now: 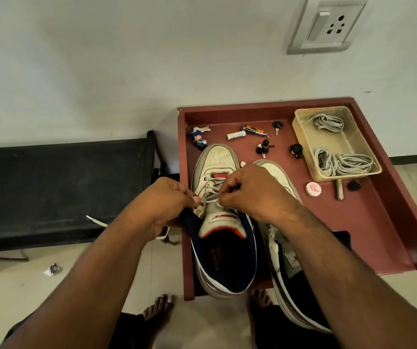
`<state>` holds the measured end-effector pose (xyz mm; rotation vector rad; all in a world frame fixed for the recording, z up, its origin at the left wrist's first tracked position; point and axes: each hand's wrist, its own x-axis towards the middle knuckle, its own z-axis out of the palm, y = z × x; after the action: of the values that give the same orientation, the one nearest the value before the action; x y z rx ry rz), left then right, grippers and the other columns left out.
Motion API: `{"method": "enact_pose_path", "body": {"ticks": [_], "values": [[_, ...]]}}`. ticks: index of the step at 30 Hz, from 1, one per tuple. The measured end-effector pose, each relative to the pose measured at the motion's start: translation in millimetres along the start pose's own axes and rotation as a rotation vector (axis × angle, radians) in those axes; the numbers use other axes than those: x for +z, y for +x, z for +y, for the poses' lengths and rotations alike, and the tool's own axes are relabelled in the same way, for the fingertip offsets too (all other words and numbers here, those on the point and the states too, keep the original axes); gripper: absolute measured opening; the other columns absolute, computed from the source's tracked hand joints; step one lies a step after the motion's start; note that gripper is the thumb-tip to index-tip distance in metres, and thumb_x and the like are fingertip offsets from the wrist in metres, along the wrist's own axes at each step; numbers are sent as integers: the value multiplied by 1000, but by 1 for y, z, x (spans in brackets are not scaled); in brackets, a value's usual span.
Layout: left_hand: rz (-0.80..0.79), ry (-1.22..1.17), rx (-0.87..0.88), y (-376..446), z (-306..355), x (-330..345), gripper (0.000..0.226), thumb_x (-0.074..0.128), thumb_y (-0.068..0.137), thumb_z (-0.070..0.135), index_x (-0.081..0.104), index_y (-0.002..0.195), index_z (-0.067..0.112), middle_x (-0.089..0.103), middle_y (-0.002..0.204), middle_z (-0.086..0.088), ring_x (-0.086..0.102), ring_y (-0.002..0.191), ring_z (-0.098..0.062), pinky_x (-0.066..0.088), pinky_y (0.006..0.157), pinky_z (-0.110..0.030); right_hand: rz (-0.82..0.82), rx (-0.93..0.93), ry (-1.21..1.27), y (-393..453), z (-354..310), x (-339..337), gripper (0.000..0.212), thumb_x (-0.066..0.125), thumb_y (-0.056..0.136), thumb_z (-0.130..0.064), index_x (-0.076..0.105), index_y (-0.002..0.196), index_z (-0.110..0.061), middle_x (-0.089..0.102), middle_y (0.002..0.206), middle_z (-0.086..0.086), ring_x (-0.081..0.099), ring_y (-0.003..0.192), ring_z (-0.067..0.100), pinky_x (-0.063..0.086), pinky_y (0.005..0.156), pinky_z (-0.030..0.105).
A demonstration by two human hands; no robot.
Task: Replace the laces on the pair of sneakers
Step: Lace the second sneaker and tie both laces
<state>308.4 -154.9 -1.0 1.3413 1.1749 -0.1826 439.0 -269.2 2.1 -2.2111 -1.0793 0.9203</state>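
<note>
Two white sneakers with navy collars stand side by side on a reddish-brown table, toes pointing away from me. Both my hands are over the left sneaker. My left hand pinches the grey lace at an eyelet on the shoe's left side. My right hand pinches the same lace over the tongue. A loose lace end trails left past my left forearm. The right sneaker lies mostly under my right arm. A clear plastic box at the table's back right holds two bundles of grey laces.
Small items lie behind the shoes: a doll keychain, a battery, a nail clipper, two little figures, a round tin. A black bench stands to the left. A wall socket is above. My bare feet are on the floor.
</note>
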Motion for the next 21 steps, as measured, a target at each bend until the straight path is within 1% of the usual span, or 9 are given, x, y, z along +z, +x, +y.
{"method": "enact_pose_path", "body": {"ticks": [2, 5, 6, 10, 14, 16, 18, 21], "values": [[-8, -17, -8, 3, -2, -1, 11, 65, 89, 2, 71, 98, -3, 70, 90, -15, 65, 77, -21, 56, 64, -33, -2, -1, 0, 0, -1, 2, 9, 73, 78, -14, 78, 79, -21, 69, 70, -15, 61, 61, -4, 42, 56, 11], [-8, -30, -3, 5, -3, -1, 11, 65, 89, 1, 71, 98, -3, 70, 91, -15, 65, 78, -21, 55, 60, -31, -10, -12, 15, 2, -1, 6, 10, 72, 77, -13, 79, 81, -18, 72, 76, -13, 64, 69, -1, 48, 62, 15], [-8, -35, 1, 5, -4, -1, 11, 65, 89, 1, 71, 98, -3, 70, 91, -15, 65, 79, -21, 55, 59, -31, -11, -17, 15, 3, 0, 6, 10, 72, 77, -13, 79, 82, -18, 72, 77, -12, 65, 69, -1, 48, 63, 14], [-5, -34, 12, 5, -2, -1, 11, 65, 89, 1, 71, 98, -3, 71, 96, -15, 66, 84, -21, 54, 54, -27, -24, -28, 41, 3, 2, 3, 11, 72, 77, -12, 80, 81, -20, 71, 72, -15, 62, 63, -7, 42, 54, 6], [1, -27, 13, 4, 0, -1, 13, 66, 89, 2, 71, 99, -4, 71, 100, -15, 66, 90, -23, 55, 52, -26, -32, -25, 47, 4, 2, 1, 11, 73, 76, -14, 79, 80, -22, 71, 71, -16, 62, 64, -8, 41, 53, 4], [1, -23, 16, 3, 0, -1, 13, 66, 89, 2, 71, 100, -4, 71, 100, -14, 66, 92, -23, 55, 52, -26, -32, -21, 51, 4, 2, 2, 11, 73, 76, -13, 80, 80, -21, 70, 69, -16, 62, 64, -7, 43, 54, 7], [-3, -17, 25, 3, 0, -2, 12, 66, 89, 3, 71, 98, -3, 72, 98, -13, 67, 92, -23, 56, 55, -28, -29, -26, 33, 4, 1, 5, 10, 72, 76, -12, 80, 79, -18, 71, 70, -14, 65, 66, -2, 49, 59, 13], [-7, -10, 35, 1, 0, -3, 10, 66, 89, 3, 71, 96, -2, 72, 94, -13, 68, 87, -21, 56, 55, -28, -31, -29, 4, 3, -2, 8, 8, 73, 77, -14, 79, 81, -17, 72, 73, -11, 66, 70, 3, 55, 66, 20]]}}
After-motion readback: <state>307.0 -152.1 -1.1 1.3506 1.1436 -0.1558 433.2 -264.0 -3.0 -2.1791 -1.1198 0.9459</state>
